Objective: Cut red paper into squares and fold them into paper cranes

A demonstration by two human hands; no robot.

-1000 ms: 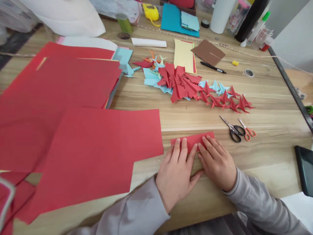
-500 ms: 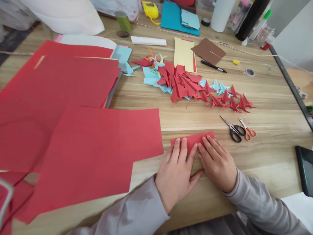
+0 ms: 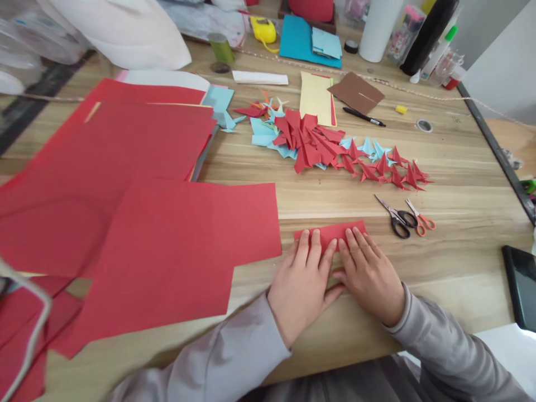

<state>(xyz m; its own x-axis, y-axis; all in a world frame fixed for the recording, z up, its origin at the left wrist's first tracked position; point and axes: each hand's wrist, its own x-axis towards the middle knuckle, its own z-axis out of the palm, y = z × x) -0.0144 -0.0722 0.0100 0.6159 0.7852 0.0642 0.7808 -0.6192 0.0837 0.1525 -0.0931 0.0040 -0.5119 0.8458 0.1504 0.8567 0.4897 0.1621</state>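
Note:
A narrow strip of folded red paper (image 3: 330, 233) lies flat on the wooden table in front of me. My left hand (image 3: 300, 285) rests on its left half, palm down, fingers stretched over the paper and thumb out to the right. On the right half, my right hand (image 3: 368, 273) presses with straight fingertips, close beside the left. Both hands hide the strip's near edge. To the left is a large red sheet (image 3: 180, 251) with a corner cut away. Beyond the strip lie folded red paper pieces (image 3: 307, 139) and small pointed red paper figures (image 3: 396, 173).
Black-handled scissors (image 3: 400, 218) and orange-handled scissors (image 3: 422, 219) lie right of the strip. A dark phone-like device (image 3: 519, 285) is at the right edge. Farther back are a black pen (image 3: 363, 116), brown paper (image 3: 355, 92), a tape roll (image 3: 424, 125) and a yellow tape measure (image 3: 263, 30).
The camera view has shifted slightly, so everything sits a little differently in the picture. Both hands stay pressed on the red strip, with hardly any movement of their own.

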